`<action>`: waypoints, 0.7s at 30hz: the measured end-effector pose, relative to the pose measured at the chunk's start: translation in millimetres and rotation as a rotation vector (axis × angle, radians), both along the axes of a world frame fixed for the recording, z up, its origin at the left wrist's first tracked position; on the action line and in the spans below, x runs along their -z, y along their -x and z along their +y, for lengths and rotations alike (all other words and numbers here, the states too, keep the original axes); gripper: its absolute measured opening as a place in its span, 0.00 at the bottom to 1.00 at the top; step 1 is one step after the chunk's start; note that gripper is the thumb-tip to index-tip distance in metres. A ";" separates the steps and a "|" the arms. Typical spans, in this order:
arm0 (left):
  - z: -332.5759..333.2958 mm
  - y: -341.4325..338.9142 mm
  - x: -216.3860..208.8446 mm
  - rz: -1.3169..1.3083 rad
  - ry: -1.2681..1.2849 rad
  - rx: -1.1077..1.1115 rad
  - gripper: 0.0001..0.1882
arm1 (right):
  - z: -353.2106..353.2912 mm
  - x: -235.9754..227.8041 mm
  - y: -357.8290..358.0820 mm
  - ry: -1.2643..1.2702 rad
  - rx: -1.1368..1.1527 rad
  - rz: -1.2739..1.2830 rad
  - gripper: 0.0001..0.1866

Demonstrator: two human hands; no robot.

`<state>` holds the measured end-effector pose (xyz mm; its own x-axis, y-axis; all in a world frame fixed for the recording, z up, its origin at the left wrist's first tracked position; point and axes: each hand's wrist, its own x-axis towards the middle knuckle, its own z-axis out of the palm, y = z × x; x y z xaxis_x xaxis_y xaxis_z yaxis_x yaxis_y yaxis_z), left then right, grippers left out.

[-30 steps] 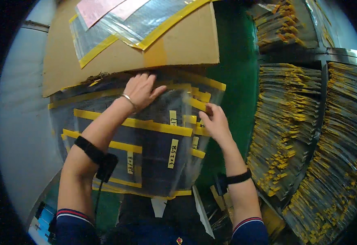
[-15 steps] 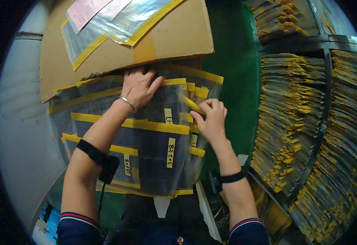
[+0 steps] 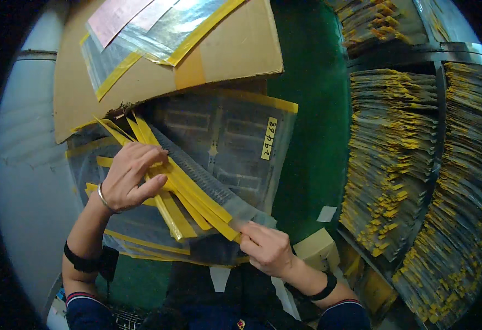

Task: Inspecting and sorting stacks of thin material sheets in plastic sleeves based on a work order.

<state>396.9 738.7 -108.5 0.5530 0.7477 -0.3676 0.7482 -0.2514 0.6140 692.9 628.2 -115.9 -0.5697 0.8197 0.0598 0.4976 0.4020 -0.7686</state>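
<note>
A green floor (image 3: 312,137) shows beyond the right hand (image 3: 265,248), with a pale wall (image 3: 29,165) out to the left of the left hand (image 3: 132,181). Well to the right of the right hand stands a metal rack (image 3: 450,53), packed with rows of yellow-edged sheets (image 3: 389,154). Ahead of both hands sits a cardboard box (image 3: 246,47), a yellow-edged clear sleeve (image 3: 199,22) lying on top of it. Below the box, under and around the hands, a stack of dark plastic sheets (image 3: 246,181) spreads out. Several lifted sheets (image 3: 197,201) slant between the hands, their yellow edges bunched. The right hand is closed, pinching their near right end between thumb and fingers. The left hand's fingers bend over the bunched edges, thumb held out to the side; whether it grips or only presses cannot be told. Near the right hand's outer side is a small cream box (image 3: 318,247). Farther off, beyond the left hand, a pink paper (image 3: 109,25) lies on the sleeve. A yellow label (image 3: 269,137) is on the uncovered sheet ahead of the right hand. A thin bracelet (image 3: 102,198) rings the left wrist.
</note>
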 end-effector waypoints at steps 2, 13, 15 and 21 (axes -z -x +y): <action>-9.3 1.2 3.4 -0.019 -0.079 0.000 0.22 | -0.3 -0.7 1.2 -0.008 -0.006 -0.002 0.06; -32.7 7.7 -1.3 0.036 -0.145 0.039 0.27 | -12.6 -6.8 6.5 0.118 0.002 -0.026 0.05; -36.3 10.4 -5.7 0.014 -0.186 0.030 0.25 | -16.0 -11.2 6.5 0.132 -0.023 -0.012 0.05; -29.0 6.7 -34.6 0.094 0.122 -0.025 0.18 | -34.3 -24.4 -1.4 0.160 -0.103 0.052 0.04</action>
